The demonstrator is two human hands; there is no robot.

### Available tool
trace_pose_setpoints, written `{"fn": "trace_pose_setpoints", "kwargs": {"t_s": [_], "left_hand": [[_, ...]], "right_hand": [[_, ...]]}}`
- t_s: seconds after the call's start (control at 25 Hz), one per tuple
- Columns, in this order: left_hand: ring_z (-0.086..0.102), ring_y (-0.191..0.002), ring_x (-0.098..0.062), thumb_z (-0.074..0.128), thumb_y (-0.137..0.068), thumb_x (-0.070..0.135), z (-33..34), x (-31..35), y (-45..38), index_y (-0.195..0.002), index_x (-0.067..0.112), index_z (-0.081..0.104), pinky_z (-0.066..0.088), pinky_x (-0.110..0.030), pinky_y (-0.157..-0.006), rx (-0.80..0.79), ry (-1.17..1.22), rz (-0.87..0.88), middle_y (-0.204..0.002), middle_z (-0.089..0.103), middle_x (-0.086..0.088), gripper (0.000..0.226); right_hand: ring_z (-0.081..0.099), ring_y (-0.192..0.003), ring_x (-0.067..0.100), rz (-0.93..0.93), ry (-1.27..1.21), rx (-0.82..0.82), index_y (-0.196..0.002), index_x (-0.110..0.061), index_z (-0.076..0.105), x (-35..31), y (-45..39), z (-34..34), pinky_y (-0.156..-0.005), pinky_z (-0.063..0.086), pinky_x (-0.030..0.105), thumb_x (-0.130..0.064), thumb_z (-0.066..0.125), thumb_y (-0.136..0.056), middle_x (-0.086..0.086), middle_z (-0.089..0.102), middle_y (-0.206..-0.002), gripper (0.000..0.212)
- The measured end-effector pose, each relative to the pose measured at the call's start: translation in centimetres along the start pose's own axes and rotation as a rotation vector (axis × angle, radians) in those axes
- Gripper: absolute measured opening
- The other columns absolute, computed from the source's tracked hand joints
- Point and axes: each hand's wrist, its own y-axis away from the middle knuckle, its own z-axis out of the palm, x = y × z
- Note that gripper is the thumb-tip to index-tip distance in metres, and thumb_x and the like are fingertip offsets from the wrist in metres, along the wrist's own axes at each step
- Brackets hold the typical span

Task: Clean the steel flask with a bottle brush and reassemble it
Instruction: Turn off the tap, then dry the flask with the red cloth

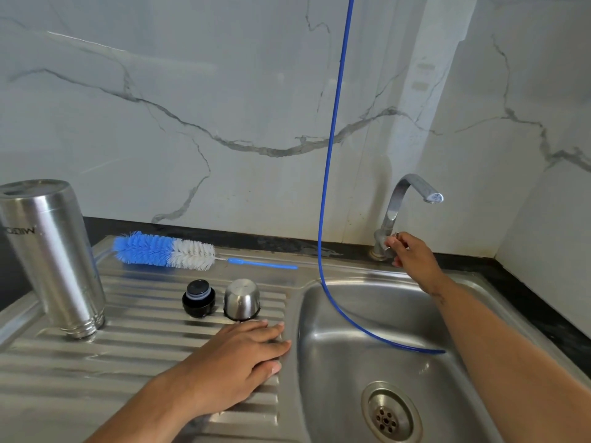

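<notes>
The steel flask (51,251) stands upside down, mouth on the ribbed drainboard (144,340), at the far left. A blue and white bottle brush (166,251) lies along the back of the drainboard. A black stopper (199,298) and a steel cap (242,299), dome up, sit side by side in the middle. My left hand (236,356) rests flat on the drainboard just in front of the cap, fingers straight. My right hand (407,249) pinches the small handle at the base of the tap (396,212).
The sink basin (351,362) with its drain (387,417) lies to the right of the drainboard. A thin blue hose (332,148) hangs from above and ends in the basin. A marble wall stands behind, with a black counter edge along it.
</notes>
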Motion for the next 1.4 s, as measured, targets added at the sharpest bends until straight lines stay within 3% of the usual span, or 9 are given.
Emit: {"fn": "trace_pose_setpoints", "kwargs": {"t_s": [0.12,0.32,0.44,0.56,0.76,0.88,1.0,1.08,1.4], "left_hand": [[0.008,-0.155,0.000,0.026,-0.104,0.061,0.1,0.0,-0.2,-0.155,0.047,0.034,0.009,-0.025,-0.126,0.004,-0.013,0.003,-0.165,0.017,0.026,0.054],[0.019,-0.153,-0.003,0.041,-0.106,0.049,-0.4,0.5,0.0,-0.153,0.039,0.043,0.015,-0.027,-0.125,0.051,0.030,0.016,-0.165,0.029,0.017,0.047],[0.029,-0.147,0.003,0.050,-0.104,0.045,-2.0,1.1,1.6,-0.150,0.033,0.048,0.018,-0.013,-0.118,0.134,0.140,0.000,-0.160,0.039,0.016,0.048],[0.038,-0.139,0.005,0.054,-0.101,0.051,-4.6,1.5,4.8,-0.148,0.038,0.050,0.028,-0.016,-0.113,0.281,0.178,-0.088,-0.152,0.043,0.024,0.049],[0.062,-0.099,0.001,0.072,-0.093,0.033,-10.3,-1.0,11.2,-0.116,0.029,0.067,0.056,-0.028,-0.089,0.766,0.209,-0.347,-0.113,0.064,0.017,0.024],[0.062,-0.101,-0.026,0.086,-0.079,0.027,-13.5,-3.9,13.7,-0.118,0.016,0.055,0.055,-0.041,-0.081,1.161,0.257,-0.655,-0.117,0.053,-0.003,0.052],[0.042,-0.135,-0.035,0.094,-0.065,0.045,-15.9,-7.0,14.5,-0.146,0.009,0.036,0.045,-0.053,-0.107,1.081,0.376,-0.894,-0.145,0.039,-0.014,0.106],[0.042,-0.140,-0.033,0.093,-0.062,0.052,-16.4,-8.8,14.4,-0.153,0.012,0.027,0.043,-0.052,-0.110,0.984,0.444,-0.883,-0.154,0.038,-0.012,0.120],[0.067,-0.092,-0.018,0.091,-0.069,0.041,-16.8,-9.4,14.6,-0.107,0.019,0.057,0.048,-0.028,-0.067,0.964,0.476,-0.754,-0.103,0.068,0.003,0.055]], "right_hand": [[0.065,-0.080,0.022,0.091,-0.024,0.056,-0.123,-0.016,0.056,-0.6,1.7,-0.6,-0.076,0.057,0.033,-0.023,0.057,-0.105,0.008,0.066,-0.102,0.020],[0.056,-0.064,0.020,0.360,-0.151,0.183,-0.110,-0.008,0.061,-0.9,7.3,1.4,-0.063,0.049,0.036,-0.015,0.060,-0.101,0.009,0.065,-0.089,0.013],[0.044,-0.053,0.018,0.487,-0.336,0.098,-0.091,-0.006,0.062,-4.1,12.2,4.3,-0.051,0.040,0.029,-0.009,0.057,-0.100,0.008,0.055,-0.070,0.011],[0.042,-0.049,0.015,0.462,-0.457,-0.017,-0.091,-0.005,0.063,-8.7,15.9,7.4,-0.049,0.038,0.025,-0.006,0.058,-0.099,0.009,0.054,-0.071,0.010],[0.045,-0.051,0.012,0.350,-0.604,-0.199,-0.091,-0.009,0.067,-16.3,19.4,11.5,-0.052,0.040,0.026,-0.011,0.061,-0.099,0.003,0.054,-0.069,0.011],[0.045,-0.050,0.010,0.315,-0.662,-0.288,-0.089,-0.010,0.066,-20.1,21.5,14.2,-0.050,0.039,0.024,-0.011,0.061,-0.099,0.001,0.056,-0.065,0.011],[0.046,-0.048,0.009,0.307,-0.656,-0.358,-0.091,-0.010,0.066,-22.5,23.6,17.0,-0.051,0.040,0.024,-0.012,0.061,-0.099,0.002,0.057,-0.069,0.010],[0.049,-0.048,0.011,0.306,-0.655,-0.382,-0.092,-0.008,0.066,-23.6,24.7,18.3,-0.051,0.042,0.026,-0.010,0.060,-0.099,0.004,0.058,-0.071,0.009],[0.069,-0.067,0.024,0.435,-0.759,-0.457,-0.109,0.000,0.067,-24.8,25.8,20.9,-0.056,0.052,0.030,-0.009,0.057,-0.099,0.009,0.070,-0.078,0.017]]}}
